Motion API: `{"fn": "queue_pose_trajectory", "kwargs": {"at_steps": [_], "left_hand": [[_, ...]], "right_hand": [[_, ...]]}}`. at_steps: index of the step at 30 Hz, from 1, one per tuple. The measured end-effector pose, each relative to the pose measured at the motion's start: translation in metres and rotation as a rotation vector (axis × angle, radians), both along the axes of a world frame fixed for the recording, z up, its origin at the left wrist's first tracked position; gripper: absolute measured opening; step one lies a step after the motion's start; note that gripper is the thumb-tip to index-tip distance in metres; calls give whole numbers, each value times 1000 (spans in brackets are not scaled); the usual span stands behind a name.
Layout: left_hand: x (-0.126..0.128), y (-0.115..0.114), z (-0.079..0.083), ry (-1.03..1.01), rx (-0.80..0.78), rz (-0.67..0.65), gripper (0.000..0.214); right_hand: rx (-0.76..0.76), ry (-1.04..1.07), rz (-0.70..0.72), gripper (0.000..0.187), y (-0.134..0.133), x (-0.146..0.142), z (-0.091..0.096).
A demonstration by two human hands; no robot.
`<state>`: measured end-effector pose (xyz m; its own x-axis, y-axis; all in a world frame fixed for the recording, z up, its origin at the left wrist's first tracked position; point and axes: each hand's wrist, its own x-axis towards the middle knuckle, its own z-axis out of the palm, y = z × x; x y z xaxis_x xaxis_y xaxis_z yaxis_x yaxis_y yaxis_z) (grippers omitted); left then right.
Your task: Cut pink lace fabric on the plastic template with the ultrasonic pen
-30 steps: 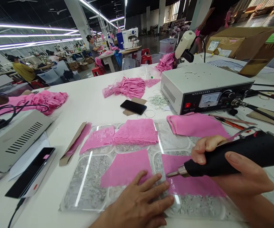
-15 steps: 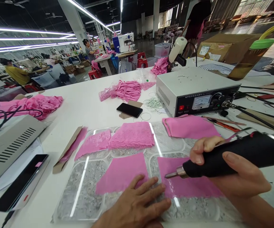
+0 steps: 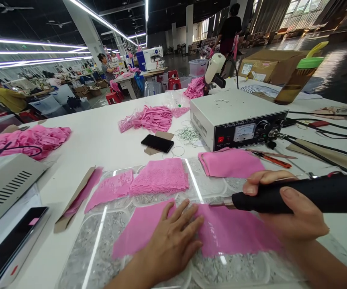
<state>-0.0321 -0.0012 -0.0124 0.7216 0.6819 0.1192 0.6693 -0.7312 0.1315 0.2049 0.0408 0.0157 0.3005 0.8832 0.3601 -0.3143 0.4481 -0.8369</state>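
Observation:
My left hand (image 3: 170, 237) lies flat with fingers apart, over the right part of a pink fabric piece (image 3: 140, 230), its fingertips near that piece's far edge and the gap to a second pink piece (image 3: 230, 235). My right hand (image 3: 300, 216) is wrapped round a black handheld ultrasonic tool (image 3: 321, 194) with a slim metal tip. The tip is at the far edge of the second piece; whether it touches cannot be seen. Both pieces lie on a clear, grey-patterned plastic sheet (image 3: 89, 241). Behind them are a pink lace stack (image 3: 161, 176), a single lace piece (image 3: 113, 188) and folded pink fabric (image 3: 230, 162).
A control box (image 3: 236, 108) with a dial and cables stands behind. Around it are a phone (image 3: 157, 143), green rings (image 3: 188, 135), an orange-handled tool (image 3: 274, 161) and a bottle (image 3: 296, 84). Another box (image 3: 7, 188) and a dark tablet-like device (image 3: 13, 249) sit left.
The tool's tip has moved away from me, to the far edge of the second pink piece. My left hand has slid forward over the fabric. The camera view has shifted slightly.

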Motion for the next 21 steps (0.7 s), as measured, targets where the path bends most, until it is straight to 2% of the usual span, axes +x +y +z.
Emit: {"fn": "queue_pose_trajectory", "kwargs": {"at_steps": [14, 21], "left_hand": [[-7, 2, -12, -20, 73, -29, 44], [-8, 2, -14, -58, 101, -34, 47]], "right_hand": [[27, 9, 49, 12, 4, -1, 2], [-28, 14, -118, 13, 1, 25, 6]]}}
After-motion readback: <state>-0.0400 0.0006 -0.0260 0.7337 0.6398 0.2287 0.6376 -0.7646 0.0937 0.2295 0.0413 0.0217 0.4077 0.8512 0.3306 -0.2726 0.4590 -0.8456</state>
